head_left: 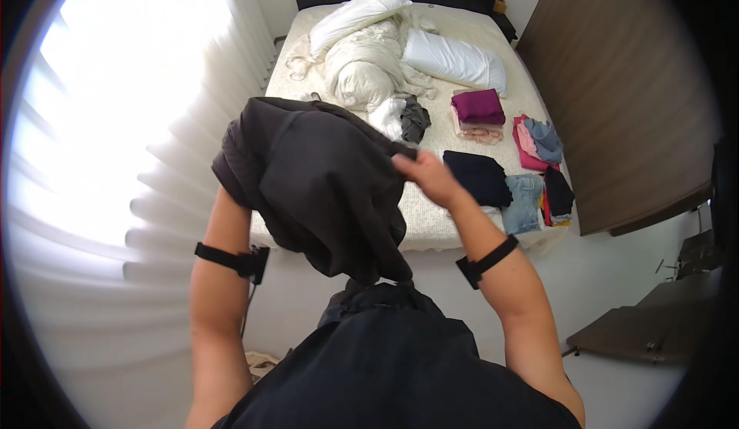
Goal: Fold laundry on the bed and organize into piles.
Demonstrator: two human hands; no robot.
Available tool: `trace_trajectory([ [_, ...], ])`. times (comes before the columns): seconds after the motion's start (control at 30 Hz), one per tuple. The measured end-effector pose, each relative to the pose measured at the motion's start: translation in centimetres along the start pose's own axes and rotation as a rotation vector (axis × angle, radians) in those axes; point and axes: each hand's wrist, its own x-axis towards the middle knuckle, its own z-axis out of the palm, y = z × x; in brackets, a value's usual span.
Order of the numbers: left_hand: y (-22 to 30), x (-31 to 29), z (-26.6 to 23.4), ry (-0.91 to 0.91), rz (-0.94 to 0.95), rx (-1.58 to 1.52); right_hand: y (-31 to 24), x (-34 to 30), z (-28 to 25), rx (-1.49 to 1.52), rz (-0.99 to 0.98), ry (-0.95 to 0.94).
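Note:
A large black garment [323,175] hangs bunched in front of me, above the near edge of the bed; its exact kind does not show. My right hand [427,175] is closed on its right edge, thumb on top. My left forearm [237,229] goes up into the cloth on the left side, and the fabric covers my left hand, so its fingers are hidden. The garment's lower folds hang down close to my chest. Just right of my right hand, a folded navy garment [476,177] lies on the bed.
On the bed [435,233] stand folded stacks: a purple garment [479,106] on top of pink ones, pink and blue clothes [543,138], and denim shorts [523,202]. White pillows [454,61] and a rumpled cream blanket [362,63] lie farther back. A curtain [165,136] hangs left; a brown wardrobe [623,98] stands right.

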Motion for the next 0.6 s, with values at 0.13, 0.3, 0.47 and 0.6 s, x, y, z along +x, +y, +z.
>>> trace_trajectory([
  [0.13,-5.1,-3.3,2.2,-0.178,0.047,-0.449,-8.5,-0.8,-1.8,-0.155,-0.279,0.247],
  [0.3,-5.3,-6.2,7.0,-0.366,-0.845,-1.552,-13.7,-1.6,-2.1,-0.428,-0.264,0.264],
  [0.47,-3.4,-5.5,8.8,-0.217,-0.879,-1.734,-16.5,-2.4,-1.1,-0.884,-0.393,0.538],
  [0.6,-2.8,-5.2,6.8,-0.449,-0.751,-1.879,-18.5,-3.4,-3.4,-1.077,-0.438,0.694],
])
